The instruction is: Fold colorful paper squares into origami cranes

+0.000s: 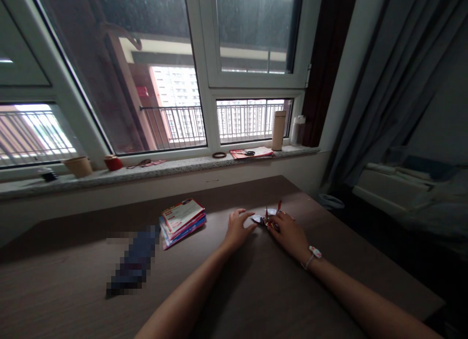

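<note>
My left hand [238, 230] rests on the brown table with its thumb and fingers apart, just left of a small piece of folded paper [258, 218]. That piece has white, dark and reddish patches, with pointed red tips standing up; its exact shape is too small to make out. My right hand [289, 235], wearing a thin bracelet with a pale charm [315, 251], has its fingers closed over the right part of the paper and hides some of it. Left of my hands lies a stack of colourful printed booklets or cards [184, 222].
A dark blurred-out object [137, 261] lies on the table [73, 261] at left. Along the windowsill [175, 167] stand a paper cup [78, 167], a red roll [113, 163], a bracelet [219, 155], scissors [249, 153] on red papers, a tan bottle [278, 130] and a white bottle [298, 130].
</note>
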Demonstrator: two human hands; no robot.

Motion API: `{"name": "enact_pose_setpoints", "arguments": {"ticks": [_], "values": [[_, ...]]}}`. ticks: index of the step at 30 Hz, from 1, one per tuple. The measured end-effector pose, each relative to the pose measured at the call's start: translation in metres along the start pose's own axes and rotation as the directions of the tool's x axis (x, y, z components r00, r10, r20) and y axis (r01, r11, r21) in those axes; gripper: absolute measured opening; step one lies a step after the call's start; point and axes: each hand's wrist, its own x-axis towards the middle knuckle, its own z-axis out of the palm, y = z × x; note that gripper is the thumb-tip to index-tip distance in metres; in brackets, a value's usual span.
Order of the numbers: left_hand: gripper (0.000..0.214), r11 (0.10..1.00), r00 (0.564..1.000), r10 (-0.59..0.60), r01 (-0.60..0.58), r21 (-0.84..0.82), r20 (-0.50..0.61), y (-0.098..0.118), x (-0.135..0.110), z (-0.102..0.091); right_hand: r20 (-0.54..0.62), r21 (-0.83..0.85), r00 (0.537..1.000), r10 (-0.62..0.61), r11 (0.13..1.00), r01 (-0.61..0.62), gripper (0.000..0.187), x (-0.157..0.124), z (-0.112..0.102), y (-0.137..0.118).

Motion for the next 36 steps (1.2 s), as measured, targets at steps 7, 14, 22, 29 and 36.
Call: {"name": "enact_pose_setpoints", "arguments": {"ticks": [7, 14, 22, 29, 36], "values": [[0.027, 1.000, 1.000, -0.008, 0.008, 0.013, 0.008, 0.000, -0.003, 0.000, -0.007, -0.089, 1.000, 0.022, 0.996, -0.023, 0.018, 0.001, 0.005, 0.003], [0.026, 0.999, 1.000, -0.011, 0.010, 0.034, 0.027, -0.004, -0.003, 0.004, -0.017, -0.161, 0.998, 0.068, 0.984, -0.070, 0.018, 0.005, 0.006, 0.005], [0.025, 0.999, 0.999, 0.009, -0.011, 0.045, 0.042, -0.003, -0.002, 0.001, -0.029, -0.145, 0.997, 0.073, 0.986, -0.076, 0.020, 0.005, 0.002, 0.003], [0.025, 0.998, 0.996, 0.037, -0.040, 0.042, 0.075, -0.009, -0.007, -0.007, -0.041, -0.015, 0.994, -0.100, 0.995, 0.100, 0.023, -0.007, 0.000, -0.009], [0.023, 0.994, 0.992, 0.098, -0.102, 0.046, 0.080, -0.021, -0.023, -0.022, 0.092, 0.093, 0.967, -0.239, 0.969, 0.230, 0.021, -0.012, 0.004, -0.031]]}}
